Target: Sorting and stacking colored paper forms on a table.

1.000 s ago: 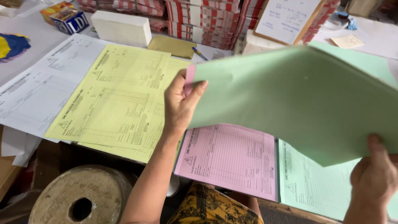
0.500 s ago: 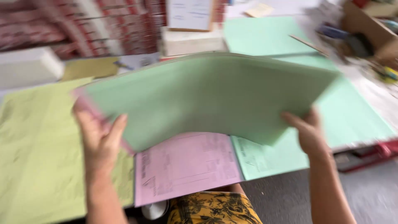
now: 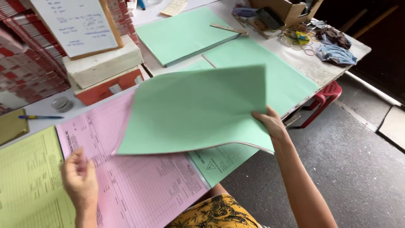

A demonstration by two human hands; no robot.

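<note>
Left hand [image 3: 79, 177] has let go of the green sheet stack [image 3: 198, 112] since half a second ago; it now hovers loosely curled, fingers apart, over the pink forms [image 3: 139, 185]. Right hand [image 3: 272, 124] alone pinches the stack's right edge, arm reaching up from lower right. Stack is lifted and bowed above the pink forms and the green printed sheets [image 3: 219, 160] on the table [image 3: 320, 67].

Worktable [image 3: 310, 67], light top, covered mostly with paper stacks.
Near left: yellow printed forms [image 3: 29, 181]; beside them pink printed forms [image 3: 143, 185]; right of those a green form stack [image 3: 287, 82] reaching the right edge. Far centre: second green stack [image 3: 185, 36] with a wooden ruler [image 3: 230, 29] on it. Far right: cardboard box [image 3: 287, 10], rubber bands [image 3: 299, 38], crumpled cloths [image 3: 335, 54]. Left: blue pen [image 3: 40, 117], white block [image 3: 101, 65].
</note>
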